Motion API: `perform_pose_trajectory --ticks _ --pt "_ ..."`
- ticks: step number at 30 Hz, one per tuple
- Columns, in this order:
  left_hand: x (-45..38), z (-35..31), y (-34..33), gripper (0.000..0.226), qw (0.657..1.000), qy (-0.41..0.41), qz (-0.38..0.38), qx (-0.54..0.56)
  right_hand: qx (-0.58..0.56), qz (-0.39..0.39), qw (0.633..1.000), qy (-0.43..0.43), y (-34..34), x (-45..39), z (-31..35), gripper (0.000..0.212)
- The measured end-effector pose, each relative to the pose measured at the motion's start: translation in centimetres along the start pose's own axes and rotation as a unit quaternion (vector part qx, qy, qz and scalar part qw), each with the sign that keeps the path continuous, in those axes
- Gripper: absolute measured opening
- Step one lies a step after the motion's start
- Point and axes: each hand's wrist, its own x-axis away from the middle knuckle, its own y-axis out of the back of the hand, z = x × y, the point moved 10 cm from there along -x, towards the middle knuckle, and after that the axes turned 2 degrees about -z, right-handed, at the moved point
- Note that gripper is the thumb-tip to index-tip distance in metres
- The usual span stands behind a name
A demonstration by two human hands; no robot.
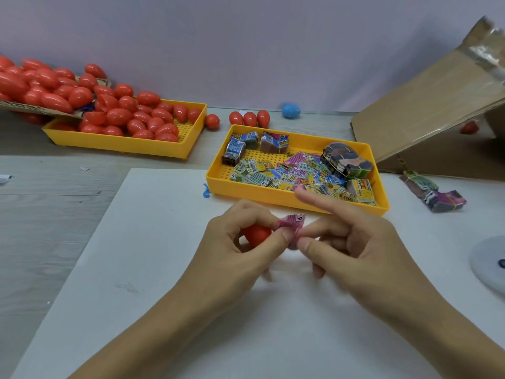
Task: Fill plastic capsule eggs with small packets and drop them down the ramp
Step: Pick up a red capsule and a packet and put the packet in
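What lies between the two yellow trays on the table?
In the head view, one red egg lies on the table between the egg tray and the packet tray.

Glossy plastic eggs [128, 116], cardboard ramp [426, 110]

Layout: worktop [54, 187] w/ two trays, ramp at right.

Board [136, 269] lies on worktop, front-centre. Egg tray [123, 143] back left, eggs [123, 116] piled in it. Packet tray [273, 196] to its right, partly on board, packets [287, 173] inside. Loose eggs [248, 118] betw. & behind the trays. Ramp [426, 105] far right, bundles [431, 192] just in front of it. Both hands [240, 242] over board, in front of packet tray.
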Motion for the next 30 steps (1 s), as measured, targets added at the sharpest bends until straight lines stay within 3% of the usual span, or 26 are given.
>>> perform_pose_trajectory --ticks 4,8,14,16,21,24,27,30 --pt "0.0 0.4 0.6 0.015 0.999 0.010 -0.017 0.027 0.002 -0.051 0.999 -0.009 1.4 -0.1 0.0 0.036" --pt "-0.1 0.1 0.8 0.015 0.999 -0.003 -0.025 0.044 0.004 -0.027 1.000 -0.011 0.5 0.1 0.1 0.018" --pt "0.0 0.0 0.7 0.016 0.999 -0.004 -0.016 0.049 -0.008 -0.035 0.999 0.022 0.6 0.1 1.2 0.010" --pt "0.0 0.2 0.4 0.013 0.998 0.008 0.001 0.070 -0.061 -0.036 0.997 -0.016 0.8 -0.1 0.5 0.008" --pt "0.0 0.4 -0.4 0.011 0.992 0.033 0.041 0.119 -0.179 0.031 0.972 -0.151 -0.6 0.0 -1.8 0.011" --pt "0.0 0.8 -0.2 0.012 0.987 0.049 0.032 0.149 -0.229 0.069 0.955 -0.177 -1.4 0.1 -2.1 0.024" --pt "-0.1 1.0 0.0 0.013 0.988 0.050 0.017 0.145 -0.276 0.100 0.937 -0.187 -2.1 0.3 -2.1 0.021" --pt "-0.1 1.2 0.0 0.015 0.989 0.055 0.021 0.137 -0.269 0.121 0.938 -0.183 -2.5 0.4 -2.1 0.030"
